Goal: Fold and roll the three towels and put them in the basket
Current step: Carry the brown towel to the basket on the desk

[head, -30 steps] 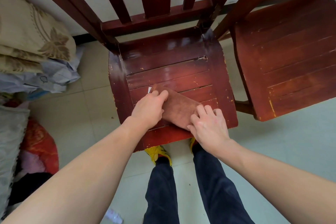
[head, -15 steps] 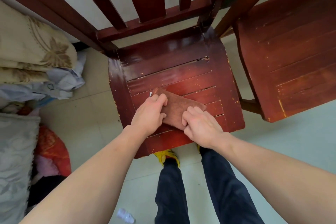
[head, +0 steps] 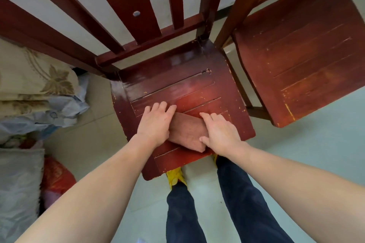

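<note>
A small brown towel [head: 187, 133], folded into a thick narrow bundle, lies on the front part of a red wooden chair seat [head: 177, 87]. My left hand [head: 156, 122] presses flat on its left end, fingers spread over the far edge. My right hand [head: 219, 132] lies flat on its right end, thumb against the towel's side. The towel's ends are hidden under both hands. No basket and no other towel is in view.
A second red chair [head: 300, 59] stands close on the right. Folded bedding [head: 33, 77] and bags are piled on the floor at the left, with a red bag [head: 56, 175] below them. My legs and yellow shoes [head: 174, 176] stand at the seat's front edge.
The towel has become narrower and thicker. Both hands went from pinching and curling its edge to lying flat on top of it.
</note>
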